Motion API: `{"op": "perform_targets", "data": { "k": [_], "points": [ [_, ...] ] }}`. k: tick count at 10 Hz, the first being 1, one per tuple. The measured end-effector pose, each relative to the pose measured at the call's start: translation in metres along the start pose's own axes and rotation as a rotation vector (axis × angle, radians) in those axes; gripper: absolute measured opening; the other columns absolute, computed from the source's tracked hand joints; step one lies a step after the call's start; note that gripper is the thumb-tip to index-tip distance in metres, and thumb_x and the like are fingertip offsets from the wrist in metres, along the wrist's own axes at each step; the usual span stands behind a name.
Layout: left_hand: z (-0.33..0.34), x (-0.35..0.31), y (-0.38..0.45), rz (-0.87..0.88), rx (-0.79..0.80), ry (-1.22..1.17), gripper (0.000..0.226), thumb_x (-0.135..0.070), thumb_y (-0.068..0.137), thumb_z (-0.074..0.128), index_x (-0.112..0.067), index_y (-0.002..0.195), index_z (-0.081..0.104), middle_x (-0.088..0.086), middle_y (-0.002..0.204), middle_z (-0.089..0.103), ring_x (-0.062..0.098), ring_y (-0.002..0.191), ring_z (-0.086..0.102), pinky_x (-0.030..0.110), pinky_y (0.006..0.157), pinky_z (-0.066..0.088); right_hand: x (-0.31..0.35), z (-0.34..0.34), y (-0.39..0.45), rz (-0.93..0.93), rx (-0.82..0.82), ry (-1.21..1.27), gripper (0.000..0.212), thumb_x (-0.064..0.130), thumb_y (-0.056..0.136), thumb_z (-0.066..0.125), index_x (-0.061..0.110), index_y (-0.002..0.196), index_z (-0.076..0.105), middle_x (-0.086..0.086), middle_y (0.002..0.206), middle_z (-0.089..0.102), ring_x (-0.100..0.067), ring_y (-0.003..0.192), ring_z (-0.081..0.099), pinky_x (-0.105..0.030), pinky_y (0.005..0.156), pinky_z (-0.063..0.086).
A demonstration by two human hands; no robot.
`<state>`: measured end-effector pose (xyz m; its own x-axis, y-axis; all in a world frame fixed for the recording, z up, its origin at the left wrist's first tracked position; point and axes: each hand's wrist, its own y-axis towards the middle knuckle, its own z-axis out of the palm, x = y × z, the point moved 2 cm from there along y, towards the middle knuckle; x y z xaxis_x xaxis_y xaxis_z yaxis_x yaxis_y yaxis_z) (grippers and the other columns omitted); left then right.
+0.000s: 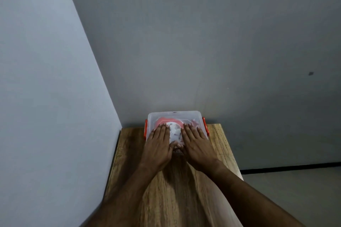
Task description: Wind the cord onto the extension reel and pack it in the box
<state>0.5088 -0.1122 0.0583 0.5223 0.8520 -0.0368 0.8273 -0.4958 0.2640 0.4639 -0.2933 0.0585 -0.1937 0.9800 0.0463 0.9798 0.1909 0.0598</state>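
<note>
The box (175,116), a clear plastic tub with a see-through lid, sits at the far end of the wooden table (184,199), pushed close to the wall, probably so that it cannot slide away under pressure. Its lid (184,115) lies on top, and through it the reel (174,129) shows as a red disc with a pale centre, lying flat inside, which is the only way it would fit under a low lid. The cord cannot be made out separately through the plastic, so I judge it wound but cannot confirm it. Both hands lie palm-down on the lid, side by side, thumbs nearly meeting at the near edge: the left hand (158,145) over the left half, the right hand (196,145) over the right half. The fingers of both are straight and spread, grasping nothing, simply pressing, which suggests the lid is being seated evenly. The orange clips, one on the left side (145,131) and one on the right side (205,125), appear to hang beside the rim; whether they are latched I cannot tell.
</note>
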Motion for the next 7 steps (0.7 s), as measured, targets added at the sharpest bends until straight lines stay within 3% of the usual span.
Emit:
{"op": "perform_targets", "data": {
  "k": [2, 4, 7],
  "points": [
    [0.003, 0.001, 0.006, 0.007, 0.066, 0.017, 0.077, -0.048, 0.109, 0.008, 0.001, 0.145, 0.054, 0.021, 0.147, 0.055, 0.037, 0.135, 0.056, 0.051, 0.113, 0.038, -0.002, -0.004, 0.013, 0.061, -0.011, 0.094, 0.084, 0.065, 0.097, -0.012, 0.012, 0.162, 0.0, -0.009, 0.168, -0.007, -0.023, 0.156, -0.01, -0.044, 0.128, -0.002],
    [0.003, -0.002, 0.008, -0.04, 0.083, -0.004, 0.079, -0.049, 0.109, 0.006, 0.0, 0.143, 0.057, 0.019, 0.145, 0.058, 0.035, 0.132, 0.059, 0.049, 0.111, 0.037, 0.003, -0.01, 0.014, 0.099, -0.036, 0.153, 0.097, 0.067, 0.087, -0.026, 0.011, 0.161, 0.003, -0.009, 0.169, -0.003, -0.021, 0.156, -0.008, -0.041, 0.128, -0.004],
    [0.007, -0.002, 0.006, -0.039, 0.018, 0.019, 0.081, -0.049, 0.109, 0.002, 0.003, 0.145, 0.053, 0.022, 0.148, 0.054, 0.038, 0.134, 0.056, 0.052, 0.112, 0.041, 0.0, -0.022, 0.009, 0.123, -0.019, 0.167, 0.098, 0.063, 0.086, -0.027, 0.006, 0.16, 0.002, -0.015, 0.169, -0.003, -0.026, 0.157, -0.007, -0.042, 0.127, -0.005]
  ]
}}
